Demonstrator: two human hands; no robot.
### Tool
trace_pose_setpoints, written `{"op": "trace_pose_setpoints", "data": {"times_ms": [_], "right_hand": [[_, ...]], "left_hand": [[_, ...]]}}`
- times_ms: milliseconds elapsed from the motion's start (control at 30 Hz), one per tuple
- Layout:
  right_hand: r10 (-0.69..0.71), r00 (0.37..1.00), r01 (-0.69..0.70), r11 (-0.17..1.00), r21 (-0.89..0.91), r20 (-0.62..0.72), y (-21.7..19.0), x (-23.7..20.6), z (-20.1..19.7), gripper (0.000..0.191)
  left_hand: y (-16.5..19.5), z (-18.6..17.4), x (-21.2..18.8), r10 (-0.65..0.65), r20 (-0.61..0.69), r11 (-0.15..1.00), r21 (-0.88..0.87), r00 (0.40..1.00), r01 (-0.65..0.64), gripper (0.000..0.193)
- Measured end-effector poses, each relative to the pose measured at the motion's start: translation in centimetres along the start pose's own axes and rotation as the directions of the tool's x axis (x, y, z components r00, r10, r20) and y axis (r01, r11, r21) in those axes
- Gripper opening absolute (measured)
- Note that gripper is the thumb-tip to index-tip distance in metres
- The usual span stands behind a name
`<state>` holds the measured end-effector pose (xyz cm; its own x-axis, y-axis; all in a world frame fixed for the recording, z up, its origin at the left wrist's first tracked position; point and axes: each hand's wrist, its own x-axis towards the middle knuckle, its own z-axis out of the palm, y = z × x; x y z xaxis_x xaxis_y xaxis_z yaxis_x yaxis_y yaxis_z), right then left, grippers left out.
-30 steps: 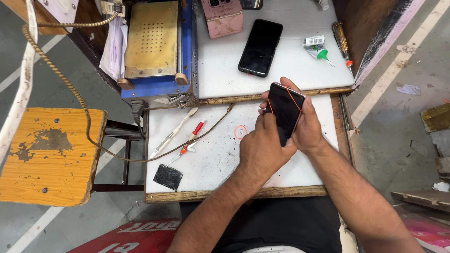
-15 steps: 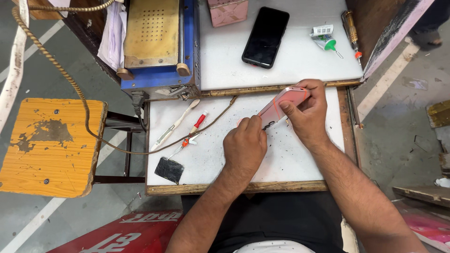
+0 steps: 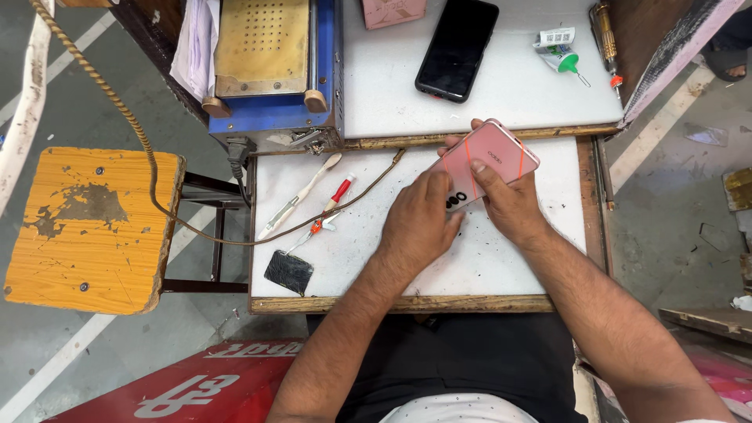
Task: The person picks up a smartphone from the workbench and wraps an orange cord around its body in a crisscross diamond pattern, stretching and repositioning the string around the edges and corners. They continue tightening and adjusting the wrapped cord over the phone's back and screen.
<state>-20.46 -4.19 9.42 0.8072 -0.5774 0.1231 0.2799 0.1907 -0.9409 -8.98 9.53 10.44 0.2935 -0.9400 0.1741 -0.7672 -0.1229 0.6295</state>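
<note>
A pink phone point(image 3: 492, 160) with two thin orange bands around it lies back-up, low over the white worktop point(image 3: 376, 251). My right hand point(image 3: 509, 205) grips it from below, thumb on its back and fingers curled round the far edge. My left hand point(image 3: 419, 223) rests against the phone's lower left corner, by the camera lenses, fingers bent onto it. The phone's screen side faces down and is hidden.
A black phone point(image 3: 457, 48) lies on the upper shelf beside a small glue tube point(image 3: 561, 55) and a screwdriver point(image 3: 607, 39). A white spatula tool point(image 3: 299, 196), a red-handled tool point(image 3: 335, 197), a cable and a small dark square piece point(image 3: 287, 272) lie left. Further left stand a blue heating plate point(image 3: 270, 63) and an orange stool point(image 3: 86, 227).
The phone was held up with its dark screen toward me; it has been turned over and lowered, pink back now up, close to the worktop. Both hands have stayed on it.
</note>
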Motion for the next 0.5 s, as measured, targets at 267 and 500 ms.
{"op": "trace_pose_setpoints", "data": {"times_ms": [267,500], "right_hand": [[0.001,0.983,-0.024,0.992,-0.125,-0.184,-1.1,0.0,1.4,0.062],[0.051,0.985,-0.035,0.994,0.102,-0.167,-1.3,-0.2,1.8,0.070]], "left_hand": [[1.9,3.3,-2.9,0.101,-0.249,0.984,0.165,0.963,-0.061,0.046],[1.4,4.3,-1.8,0.158,-0.347,0.943,0.330,0.924,-0.038,0.021]]}}
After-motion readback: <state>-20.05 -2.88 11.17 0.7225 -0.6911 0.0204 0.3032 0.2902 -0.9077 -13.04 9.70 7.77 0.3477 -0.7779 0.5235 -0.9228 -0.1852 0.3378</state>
